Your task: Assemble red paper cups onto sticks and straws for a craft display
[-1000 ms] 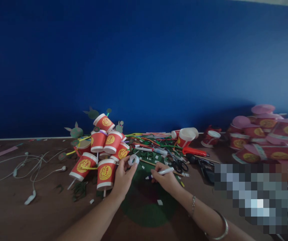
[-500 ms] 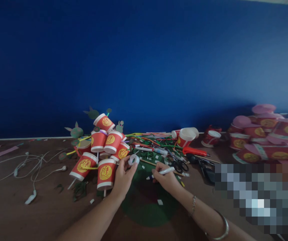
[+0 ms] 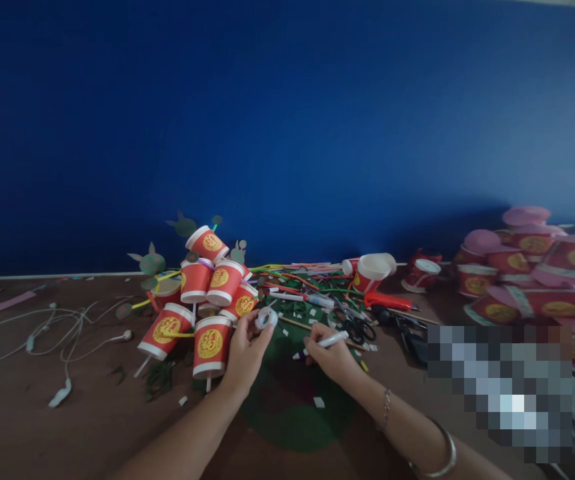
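Observation:
Between the thumb and fingers of my left hand (image 3: 248,352) is a small white ring, like a tape roll (image 3: 266,319). My right hand (image 3: 331,351) grips a white marker (image 3: 333,339), whose dark end points left over a dark green round sheet (image 3: 292,427). The hands are apart. Left of my left hand, red and white paper cups (image 3: 211,347) are piled up with sticks and yellow strips on them. A small white paper piece (image 3: 319,402) lies on the green sheet.
White earphones (image 3: 62,392) lie at the left. Behind my hands are colored strips, another marker (image 3: 320,301), scissors (image 3: 358,327) and a red tool (image 3: 390,302). Pink and red cup pieces (image 3: 542,300) are heaped at the right, near a blurred-out patch. A blue wall (image 3: 287,133) stands behind.

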`<state>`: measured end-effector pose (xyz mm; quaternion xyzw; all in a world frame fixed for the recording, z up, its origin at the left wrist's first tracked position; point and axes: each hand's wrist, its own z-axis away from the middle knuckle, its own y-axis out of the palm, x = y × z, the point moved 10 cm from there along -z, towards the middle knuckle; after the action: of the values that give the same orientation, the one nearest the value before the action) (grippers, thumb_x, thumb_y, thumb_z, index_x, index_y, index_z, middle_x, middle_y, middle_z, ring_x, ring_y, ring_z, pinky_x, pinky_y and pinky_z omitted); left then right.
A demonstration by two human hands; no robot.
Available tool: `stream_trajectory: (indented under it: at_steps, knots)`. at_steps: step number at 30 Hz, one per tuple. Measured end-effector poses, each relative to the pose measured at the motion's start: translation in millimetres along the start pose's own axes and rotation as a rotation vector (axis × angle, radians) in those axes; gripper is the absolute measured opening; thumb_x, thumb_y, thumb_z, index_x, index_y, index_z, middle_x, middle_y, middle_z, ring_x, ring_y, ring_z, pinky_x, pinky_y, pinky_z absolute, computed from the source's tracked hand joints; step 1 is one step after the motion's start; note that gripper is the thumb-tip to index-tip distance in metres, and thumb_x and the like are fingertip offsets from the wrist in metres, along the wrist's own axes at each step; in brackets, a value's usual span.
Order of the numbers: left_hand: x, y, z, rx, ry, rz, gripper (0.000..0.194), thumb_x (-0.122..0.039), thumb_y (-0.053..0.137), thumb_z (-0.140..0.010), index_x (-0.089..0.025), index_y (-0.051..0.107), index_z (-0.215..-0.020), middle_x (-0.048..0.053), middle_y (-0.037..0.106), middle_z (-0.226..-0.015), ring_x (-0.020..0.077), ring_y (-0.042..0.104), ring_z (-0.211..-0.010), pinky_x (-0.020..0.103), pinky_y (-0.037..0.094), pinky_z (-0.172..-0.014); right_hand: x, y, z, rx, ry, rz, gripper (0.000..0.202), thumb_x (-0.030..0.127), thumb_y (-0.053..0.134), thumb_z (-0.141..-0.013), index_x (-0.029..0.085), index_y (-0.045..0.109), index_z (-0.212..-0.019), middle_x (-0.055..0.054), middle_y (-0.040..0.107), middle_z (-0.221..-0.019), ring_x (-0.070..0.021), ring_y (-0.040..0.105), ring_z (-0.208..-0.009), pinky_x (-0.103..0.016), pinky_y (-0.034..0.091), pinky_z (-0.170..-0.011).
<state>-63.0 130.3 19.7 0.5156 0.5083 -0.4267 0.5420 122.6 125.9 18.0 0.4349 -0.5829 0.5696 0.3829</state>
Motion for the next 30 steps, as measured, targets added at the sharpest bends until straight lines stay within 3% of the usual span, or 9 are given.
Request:
stream_trajectory:
  at_steps: [15, 19, 22, 26, 30]
  knots:
    - [2.4, -1.3, -0.5, -0.013, -0.012, 0.03, 0.042, -0.038, 0.069, -0.071, -0.018, 0.056, -0.106, 0.008, 0.064, -0.108, 0.0226, 0.06, -0.101, 0.033, 0.047, -0.085, -3.0, 1.5, 0.1, 0.015, 0.026, -0.044, 0.019, 0.025, 0.053, -0.069, 0.023, 0.04, -0.054, 0.006, 0.051, -0.038, -0.0111, 0.05, -0.037, -0.02, 0.032, -0.04]
    - [1.5, -1.1, -0.6, -0.012, 0.002, 0.011, 0.04, -0.036, 0.067, -0.073, -0.018, 0.055, -0.106, 0.009, 0.063, -0.109, 0.0226, 0.059, -0.101, 0.034, 0.047, -0.086, -4.6, 2.2, 2.4, 0.036, 0.116, -0.168, 0.025, 0.03, 0.056, -0.068, 0.022, 0.038, -0.053, 0.008, 0.046, -0.037, -0.0101, 0.05, -0.036, -0.019, 0.031, -0.038]
    - [2.0, -1.3, -1.0, -0.009, 0.014, 0.012, 0.04, -0.037, 0.067, -0.073, -0.019, 0.055, -0.107, 0.008, 0.063, -0.109, 0.0223, 0.06, -0.1, 0.034, 0.047, -0.085, -3.8, -5.5, 2.6, -0.02, 0.144, -0.255, 0.026, 0.039, 0.055, -0.074, 0.022, 0.043, -0.06, 0.007, 0.049, -0.039, -0.0094, 0.048, -0.037, -0.018, 0.027, -0.036]
    - [1.8, -1.9, -0.9, -0.011, 0.024, 0.006, 0.041, -0.038, 0.067, -0.074, -0.019, 0.055, -0.108, 0.008, 0.063, -0.108, 0.022, 0.06, -0.099, 0.035, 0.047, -0.087, 5.8, -9.6, 1.6, -0.022, 0.07, -0.279, 0.03, 0.048, 0.051, -0.079, 0.019, 0.056, -0.072, 0.001, 0.06, -0.053, -0.0101, 0.05, -0.045, -0.019, 0.03, -0.039]
    - [2.9, -2.6, -1.1, -0.017, 0.013, 0.003, 0.042, -0.038, 0.066, -0.075, -0.018, 0.054, -0.109, 0.009, 0.062, -0.111, 0.0228, 0.059, -0.101, 0.036, 0.047, -0.087, 20.9, 1.4, 6.1, 0.092, -0.027, -0.182, 0.019, 0.036, 0.064, -0.073, 0.018, 0.057, -0.07, 0.0, 0.063, -0.062, -0.0104, 0.051, -0.051, -0.02, 0.035, -0.046]
